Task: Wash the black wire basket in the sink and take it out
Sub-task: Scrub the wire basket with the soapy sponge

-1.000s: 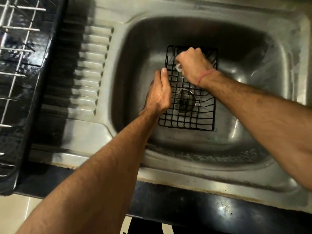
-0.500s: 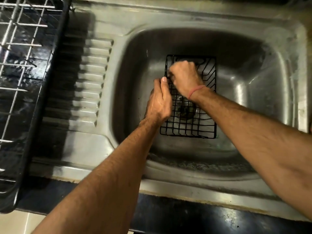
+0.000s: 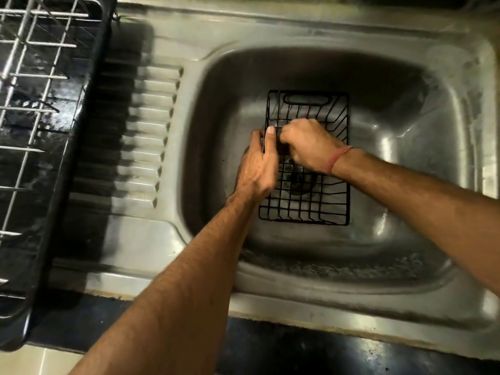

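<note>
Right hand (image 3: 308, 146) has moved down the black wire basket (image 3: 319, 209) toward frame centre, its grip curled inside; left hand (image 3: 258, 169) grips the basket's left rim in the sink (image 3: 405, 147).

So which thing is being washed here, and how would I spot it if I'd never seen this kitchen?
Start at the steel sink that fills most of the view and look down at its floor. There, over the drain, lies the black wire basket, with the left hand gripping its left rim and the right hand inside it. Unlike the pale wire dish rack at far left, it is black and small.
</note>
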